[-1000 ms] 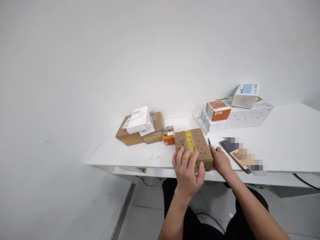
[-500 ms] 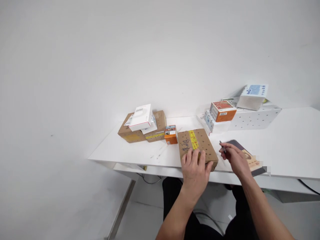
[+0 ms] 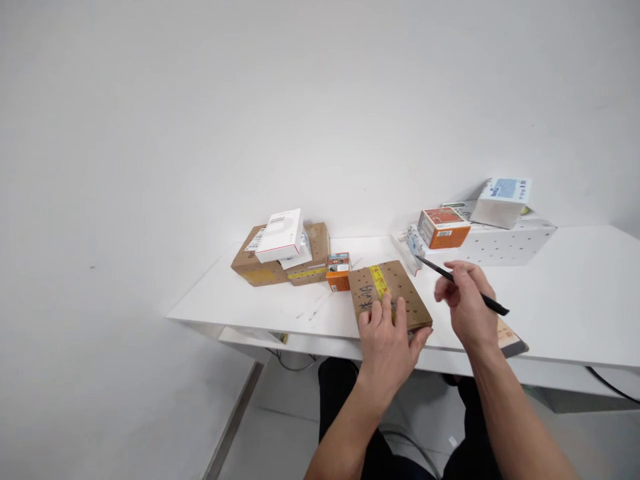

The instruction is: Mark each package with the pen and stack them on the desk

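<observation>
Cardboard box, brown, flat, punched with small holes, one strip of yellow tape across the lid, dark handwriting beside the tape; lies at the near edge of the white table, directly before the person. Sealed, tape unbroken as far as can be seen; no cut or lifted flap visible, so opening looks not yet begun.

White perforated carton, far right, carrying a white-and-blue box and an orange box.

Two brown boxes, far left, side by side, with a white box on top.

Left hand: laid flat on the near end of the cardboard box, fingers spread over the lid, pressing it down rather than closed around it.

Right hand: raised just right of the box, fingers pinched closed on a thin black tool, whose point aims up and left, clear of the lid.

Small orange carton, upright, just beside the cardboard box's far left corner.

Dark flat item, partly hidden under the right wrist; kind not discernible.
</observation>
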The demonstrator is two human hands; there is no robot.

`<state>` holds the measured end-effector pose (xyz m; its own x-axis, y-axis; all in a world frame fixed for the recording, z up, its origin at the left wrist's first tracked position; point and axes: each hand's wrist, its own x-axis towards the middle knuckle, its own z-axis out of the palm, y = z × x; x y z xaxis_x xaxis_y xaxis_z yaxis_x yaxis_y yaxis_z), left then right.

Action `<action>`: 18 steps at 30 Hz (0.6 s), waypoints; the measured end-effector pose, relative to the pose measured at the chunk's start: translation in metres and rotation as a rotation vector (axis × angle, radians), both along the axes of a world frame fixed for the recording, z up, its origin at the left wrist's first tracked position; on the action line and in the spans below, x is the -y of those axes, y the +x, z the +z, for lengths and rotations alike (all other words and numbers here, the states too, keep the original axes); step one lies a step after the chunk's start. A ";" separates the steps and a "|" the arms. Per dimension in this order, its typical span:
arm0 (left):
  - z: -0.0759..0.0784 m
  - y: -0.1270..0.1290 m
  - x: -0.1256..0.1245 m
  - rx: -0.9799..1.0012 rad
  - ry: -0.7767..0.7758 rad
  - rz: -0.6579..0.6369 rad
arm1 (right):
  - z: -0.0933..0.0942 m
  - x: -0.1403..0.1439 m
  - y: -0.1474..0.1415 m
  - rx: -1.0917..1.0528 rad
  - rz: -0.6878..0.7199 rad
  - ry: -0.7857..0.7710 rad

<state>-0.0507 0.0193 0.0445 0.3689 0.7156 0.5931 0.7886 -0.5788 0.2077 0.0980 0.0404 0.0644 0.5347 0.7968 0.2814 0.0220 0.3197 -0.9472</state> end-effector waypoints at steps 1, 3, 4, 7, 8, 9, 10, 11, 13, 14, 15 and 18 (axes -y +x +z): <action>0.001 0.001 0.000 0.004 0.001 0.000 | 0.004 -0.004 -0.005 -0.056 0.060 -0.002; 0.004 0.003 -0.001 -0.010 0.005 0.008 | 0.010 -0.015 -0.013 -0.105 0.152 -0.027; 0.005 0.004 -0.002 -0.030 0.005 0.018 | 0.013 -0.021 -0.016 -0.073 0.165 -0.049; 0.006 0.004 -0.001 -0.097 0.007 0.053 | 0.015 -0.038 -0.022 0.081 0.107 -0.086; 0.005 0.004 -0.001 -0.111 0.010 0.064 | 0.014 -0.043 -0.023 0.111 0.082 -0.085; 0.004 0.004 -0.001 -0.122 0.014 0.071 | 0.012 -0.047 -0.025 0.123 0.065 -0.088; 0.003 0.003 -0.001 -0.130 0.017 0.074 | 0.010 -0.050 -0.025 0.118 0.056 -0.099; 0.002 0.003 -0.001 -0.133 0.017 0.075 | 0.007 -0.053 -0.026 0.102 0.056 -0.117; 0.000 0.003 -0.001 -0.129 0.016 0.071 | 0.002 -0.056 -0.026 0.073 0.069 -0.168; -0.001 0.003 -0.002 -0.122 0.016 0.067 | 0.000 -0.056 -0.026 0.077 0.073 -0.191; -0.002 0.004 -0.002 -0.112 0.019 0.064 | -0.002 -0.056 -0.026 0.098 0.074 -0.207; -0.006 0.005 -0.003 -0.086 0.025 0.056 | -0.004 -0.056 -0.024 0.221 0.044 -0.236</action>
<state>-0.0458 0.0226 0.0383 0.3792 0.7219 0.5789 0.8343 -0.5373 0.1234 0.0737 0.0959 0.0609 0.4446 0.8751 0.1914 0.2267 0.0968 -0.9692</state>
